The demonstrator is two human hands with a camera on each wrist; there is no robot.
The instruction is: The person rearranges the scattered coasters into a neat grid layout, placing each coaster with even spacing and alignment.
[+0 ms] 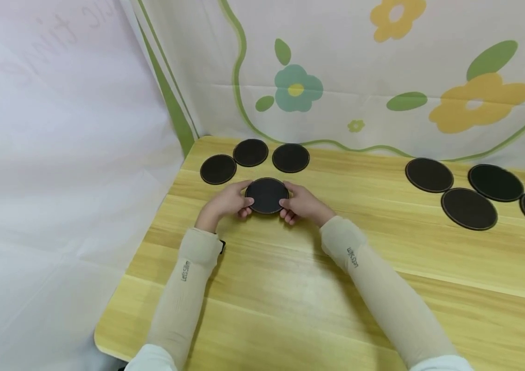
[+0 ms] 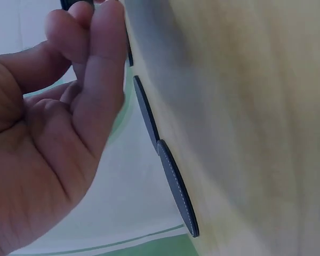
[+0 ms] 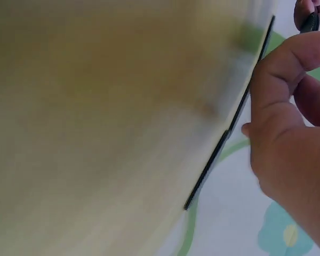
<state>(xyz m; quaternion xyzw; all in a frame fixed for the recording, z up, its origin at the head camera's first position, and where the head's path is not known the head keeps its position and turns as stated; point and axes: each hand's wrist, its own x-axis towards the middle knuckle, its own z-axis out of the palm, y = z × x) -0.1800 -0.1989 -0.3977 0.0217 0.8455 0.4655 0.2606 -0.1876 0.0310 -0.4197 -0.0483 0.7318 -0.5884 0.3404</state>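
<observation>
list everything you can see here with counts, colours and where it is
held disc: one, black, between both hands
left-side discs: three, black, on the table's far left
right-side discs: four, black, on the table's right, one cut by the frame edge
table: one, light wood, under the discs
back cloth: one, whitish with green lines, flowers and leaves, behind the table
side cloth: one, whitish with faint lettering, left of the table
small item: one, black, at the left sleeve's cuff, unclear what
long sleeves: two, beige, on the forearms
left hand: one, bare, gripping the held disc's left edge
right hand: one, bare, gripping its right edge
</observation>
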